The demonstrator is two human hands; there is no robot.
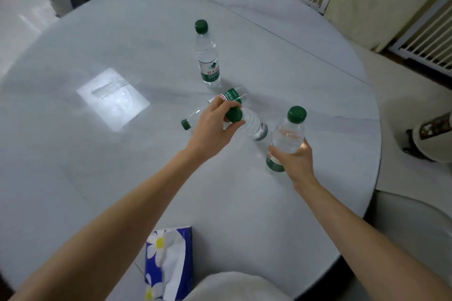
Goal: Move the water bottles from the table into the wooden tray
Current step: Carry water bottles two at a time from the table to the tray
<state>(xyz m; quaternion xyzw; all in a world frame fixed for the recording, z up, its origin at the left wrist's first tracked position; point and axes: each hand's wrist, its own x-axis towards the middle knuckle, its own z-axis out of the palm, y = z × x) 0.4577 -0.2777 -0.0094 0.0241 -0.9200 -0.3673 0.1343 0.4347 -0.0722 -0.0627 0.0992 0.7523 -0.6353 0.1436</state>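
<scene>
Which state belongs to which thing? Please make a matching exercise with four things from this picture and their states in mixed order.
Things:
1 farthest bottle
2 left hand
3 right hand
4 tissue pack

States:
A grips one bottle by its cap
B lies at the near edge of the table
C holds a second bottle round its body
D stands upright, untouched

Pairs: 1-D, 2-A, 3-C, 4-B

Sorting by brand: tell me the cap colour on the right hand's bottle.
Dark green cap, seen in the head view.
</scene>
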